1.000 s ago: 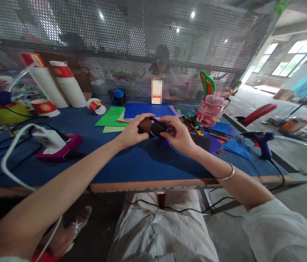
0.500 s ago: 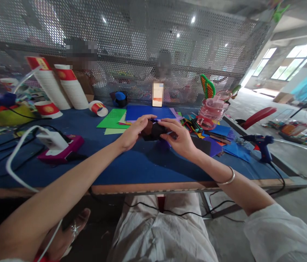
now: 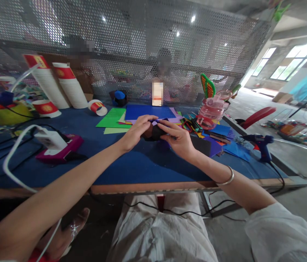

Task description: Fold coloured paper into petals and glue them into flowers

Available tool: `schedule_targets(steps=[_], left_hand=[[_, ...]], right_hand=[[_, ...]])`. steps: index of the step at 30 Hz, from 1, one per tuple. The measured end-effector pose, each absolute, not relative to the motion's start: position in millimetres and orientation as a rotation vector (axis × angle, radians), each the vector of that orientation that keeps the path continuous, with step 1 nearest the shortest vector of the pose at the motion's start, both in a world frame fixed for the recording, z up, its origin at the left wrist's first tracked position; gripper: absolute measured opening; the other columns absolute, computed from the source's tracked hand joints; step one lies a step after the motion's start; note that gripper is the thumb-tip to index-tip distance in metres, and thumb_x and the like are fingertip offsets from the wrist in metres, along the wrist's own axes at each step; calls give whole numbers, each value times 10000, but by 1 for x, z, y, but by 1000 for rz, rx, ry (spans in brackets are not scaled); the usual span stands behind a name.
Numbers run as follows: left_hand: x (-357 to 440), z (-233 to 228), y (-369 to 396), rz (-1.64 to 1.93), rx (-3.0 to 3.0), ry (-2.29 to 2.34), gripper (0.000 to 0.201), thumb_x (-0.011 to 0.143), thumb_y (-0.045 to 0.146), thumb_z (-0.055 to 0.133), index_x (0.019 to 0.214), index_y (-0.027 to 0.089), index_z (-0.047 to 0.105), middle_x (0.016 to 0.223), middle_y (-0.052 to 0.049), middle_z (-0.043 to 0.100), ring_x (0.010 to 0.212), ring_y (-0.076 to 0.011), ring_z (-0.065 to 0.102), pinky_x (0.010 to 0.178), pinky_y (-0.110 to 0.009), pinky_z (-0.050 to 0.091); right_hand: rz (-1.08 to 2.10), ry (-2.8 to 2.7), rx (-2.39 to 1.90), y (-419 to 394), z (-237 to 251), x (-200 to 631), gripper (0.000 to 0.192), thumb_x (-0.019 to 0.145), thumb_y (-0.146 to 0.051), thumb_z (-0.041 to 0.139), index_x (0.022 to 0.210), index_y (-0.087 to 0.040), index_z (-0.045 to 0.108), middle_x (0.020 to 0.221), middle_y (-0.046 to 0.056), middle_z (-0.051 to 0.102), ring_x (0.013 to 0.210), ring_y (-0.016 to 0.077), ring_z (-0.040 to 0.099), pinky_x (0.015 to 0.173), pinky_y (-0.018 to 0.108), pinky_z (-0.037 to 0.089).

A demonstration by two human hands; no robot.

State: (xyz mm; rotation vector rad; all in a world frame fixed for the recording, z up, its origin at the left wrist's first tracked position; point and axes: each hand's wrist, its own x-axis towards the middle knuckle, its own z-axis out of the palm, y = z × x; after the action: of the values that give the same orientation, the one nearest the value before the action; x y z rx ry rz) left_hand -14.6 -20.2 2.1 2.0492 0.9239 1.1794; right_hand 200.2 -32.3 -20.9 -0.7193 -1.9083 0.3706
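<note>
Both my hands meet over the middle of the blue table (image 3: 131, 167). My left hand (image 3: 134, 131) and my right hand (image 3: 177, 137) grip one small dark roll of brown and black paper (image 3: 153, 132) between their fingers, just above the tabletop. My fingers hide most of the roll. Behind it lie coloured paper sheets, a dark blue sheet (image 3: 145, 111) and a green sheet (image 3: 112, 118).
Stacks of red-and-white paper cups (image 3: 57, 85) lean at the back left. A white charger on a magenta box (image 3: 57, 145) with cables sits left. A pink plastic jar (image 3: 210, 111), scattered paper scraps and a blue glue gun (image 3: 261, 142) lie right. People sit behind the mesh screen.
My hands have closed in a little more on the dark roll and turned it slightly; the roll now looks flatter between my fingers. Nothing else on the table has moved.
</note>
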Motion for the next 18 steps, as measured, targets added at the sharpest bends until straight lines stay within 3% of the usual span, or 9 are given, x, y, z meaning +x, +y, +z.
schedule_targets(steps=[2,5,9,13,18], left_hand=[[-15,3,-21,1166,2044,930,490,982,469,435,1358,201,602,1481,-112,547,1375,-290,484,1181,-466,389],[-16,8,-24,1137,2022,897,580,865,479,651,1369,198,594,1466,-122,560,1363,-323,502,1154,-479,422],[-18,13,-26,1075,1779,810,689,741,429,808,1365,231,592,1389,-108,631,1278,-327,589,1037,-452,527],[-20,14,-25,1008,1421,796,605,787,493,805,1317,255,637,1328,-110,680,1139,-305,682,907,-437,601],[-22,14,-22,892,1316,768,587,899,714,585,1203,231,722,1164,-151,753,1070,-359,732,832,-507,627]], right_hand=[[355,-1913,-700,-33,-20,200,388,929,-241,655,1301,-316,736,1420,39,672,1329,232,625,1176,435,475],[329,-1939,-706,-36,-15,199,385,941,-266,651,1316,-307,726,1413,44,676,1320,236,629,1128,418,520],[302,-1951,-770,-43,-4,199,397,952,-376,660,1338,-294,704,1411,68,668,1211,247,676,871,356,630],[222,-1875,-771,-44,5,204,364,1015,-376,545,1317,-252,708,1306,108,684,1078,222,685,770,326,615],[264,-1794,-821,-38,8,211,362,1030,-311,457,1283,-251,708,1231,115,640,856,171,645,684,317,588]])
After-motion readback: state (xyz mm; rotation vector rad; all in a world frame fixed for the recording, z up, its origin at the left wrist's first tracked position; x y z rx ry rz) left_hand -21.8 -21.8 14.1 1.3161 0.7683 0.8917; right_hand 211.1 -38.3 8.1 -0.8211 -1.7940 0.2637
